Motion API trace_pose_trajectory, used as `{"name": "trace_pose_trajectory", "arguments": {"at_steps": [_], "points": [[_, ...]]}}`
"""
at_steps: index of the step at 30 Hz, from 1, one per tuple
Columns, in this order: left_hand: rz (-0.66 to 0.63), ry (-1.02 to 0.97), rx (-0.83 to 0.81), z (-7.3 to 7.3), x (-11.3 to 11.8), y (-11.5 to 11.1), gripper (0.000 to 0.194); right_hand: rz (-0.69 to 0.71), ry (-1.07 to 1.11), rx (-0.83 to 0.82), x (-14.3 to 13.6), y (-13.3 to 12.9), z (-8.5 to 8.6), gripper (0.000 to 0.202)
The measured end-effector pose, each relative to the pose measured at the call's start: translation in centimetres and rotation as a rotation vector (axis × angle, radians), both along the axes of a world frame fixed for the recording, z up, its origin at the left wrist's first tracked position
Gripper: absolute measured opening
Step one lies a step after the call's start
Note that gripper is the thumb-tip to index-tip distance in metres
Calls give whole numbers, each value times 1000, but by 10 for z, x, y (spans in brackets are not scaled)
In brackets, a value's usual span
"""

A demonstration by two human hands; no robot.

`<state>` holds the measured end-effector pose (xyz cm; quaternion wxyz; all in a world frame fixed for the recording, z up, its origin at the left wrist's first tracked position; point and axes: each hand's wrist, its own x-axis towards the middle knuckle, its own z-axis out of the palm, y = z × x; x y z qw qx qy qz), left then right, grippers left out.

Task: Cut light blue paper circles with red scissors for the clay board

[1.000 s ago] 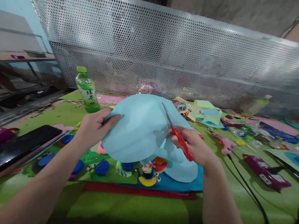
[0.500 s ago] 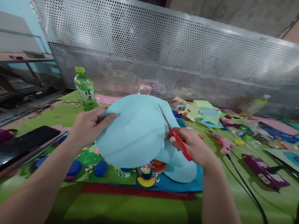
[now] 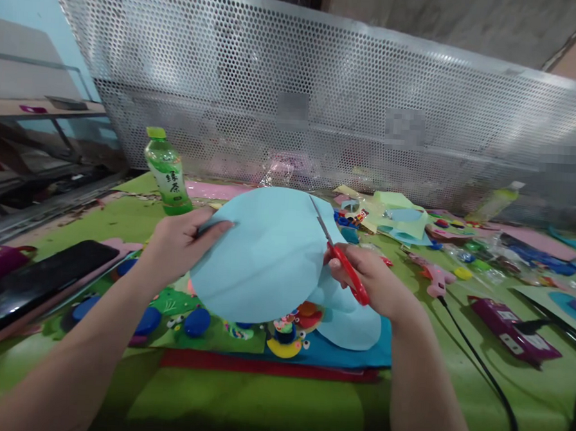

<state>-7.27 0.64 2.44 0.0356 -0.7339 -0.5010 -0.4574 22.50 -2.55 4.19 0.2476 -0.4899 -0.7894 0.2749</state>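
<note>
A light blue rounded sheet is pinched at its left edge by my left hand, thumb on top. My right hand is closed round the handles of red scissors. Their blades point up and left over the sheet's right part. More light blue paper with curved edges hangs below and right of the scissors. Underneath lie a darker blue sheet and a green decorated sheet with a yellow banana shape and blue discs.
A green-capped bottle stands behind my left hand. A black phone lies at the left. On the right are a pink glue gun with a black cord, a purple box and paper scraps. A perforated metal panel rises behind.
The light blue sheet and my left hand have shifted slightly right in view. The scissors sit at a slightly different place along the sheet's right edge, still in my right hand.
</note>
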Motion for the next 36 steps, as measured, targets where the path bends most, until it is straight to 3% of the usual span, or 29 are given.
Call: {"name": "trace_pose_trajectory", "arguments": {"at_steps": [11, 15, 22, 26, 32, 36], "points": [[-151, 107, -106, 2, 1, -2, 28, 31, -15, 51, -2, -2, 1, 39], [-149, 90, -112, 3, 0, -1, 29, -7, -47, 54, 0, 0, 1, 40], [-106, 125, -272, 2, -7, 3, 30, -129, -62, 102, 6, 4, -2, 34], [15, 142, -258, 3, -12, 8, 34, -233, -14, 125, 16, 7, -5, 28], [210, 147, -188, 7, -16, 16, 31, -283, -132, 146, 21, 14, -6, 12], [255, 147, -185, 8, -20, 17, 31, -284, 19, 153, 28, -12, -11, 17]]}}
